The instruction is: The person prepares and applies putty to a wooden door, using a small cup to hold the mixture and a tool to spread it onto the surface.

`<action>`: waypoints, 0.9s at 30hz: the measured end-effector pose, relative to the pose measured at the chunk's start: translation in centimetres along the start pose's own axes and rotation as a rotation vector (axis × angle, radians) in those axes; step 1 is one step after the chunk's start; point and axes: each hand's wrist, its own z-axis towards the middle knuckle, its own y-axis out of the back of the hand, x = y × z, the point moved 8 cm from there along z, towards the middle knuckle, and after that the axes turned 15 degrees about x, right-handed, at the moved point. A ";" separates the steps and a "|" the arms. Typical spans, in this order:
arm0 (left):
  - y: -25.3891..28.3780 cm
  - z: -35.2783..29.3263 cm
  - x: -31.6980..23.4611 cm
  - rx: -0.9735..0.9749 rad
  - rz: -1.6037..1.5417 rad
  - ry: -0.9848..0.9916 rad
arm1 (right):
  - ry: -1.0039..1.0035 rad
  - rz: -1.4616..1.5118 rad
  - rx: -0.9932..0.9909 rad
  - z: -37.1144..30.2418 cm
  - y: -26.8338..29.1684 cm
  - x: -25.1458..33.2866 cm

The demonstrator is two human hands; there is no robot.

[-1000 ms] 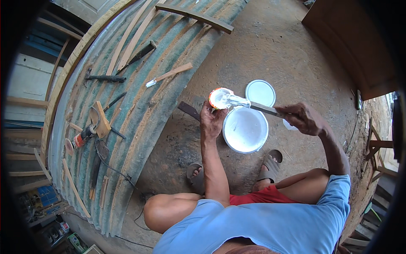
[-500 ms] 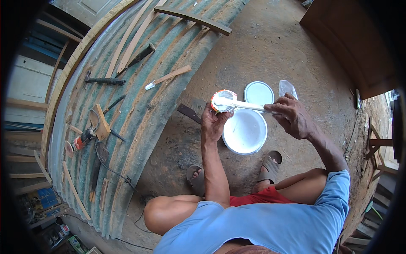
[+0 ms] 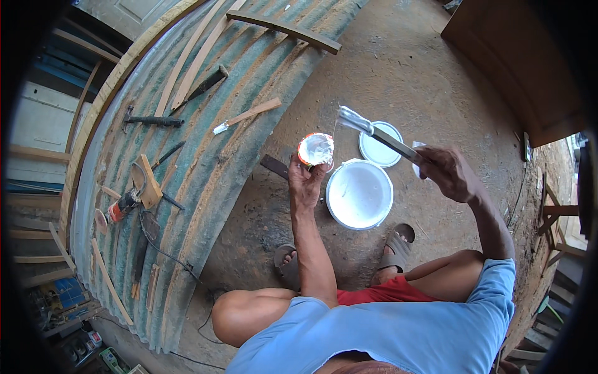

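Observation:
My left hand [image 3: 305, 184] grips a small round can [image 3: 309, 146] with an orange-red edge, tilted so the white stuff inside shows. My right hand [image 3: 447, 173] holds a flat stick [image 3: 393, 144], its far end coated in thick white. That coated end is up in the air to the right of the can, apart from it, and a thin strand trails down from its tip. Below both hands a white bucket [image 3: 359, 226] stands on the ground, whitish inside. A round white lid [image 3: 379, 157] lies just beyond it, partly behind the stick.
Left of me a corrugated sheet [image 3: 249, 149] bears a hammer [image 3: 152, 120], a power tool [image 3: 124, 204], a white-tipped wooden stick [image 3: 249, 115] and wood strips. A dark flat piece [image 3: 277, 166] lies by my left hand. A clear plastic piece [image 3: 417, 163] shows behind my right hand.
The coated stick end has lifted out of the can and moved up and right. My right hand has shifted slightly right and down, and my left hand with the can slightly left.

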 end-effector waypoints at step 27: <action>-2.1 0.4 -1.5 0.063 -0.058 -0.069 | -0.023 -0.027 0.172 2.7 -4.3 -0.4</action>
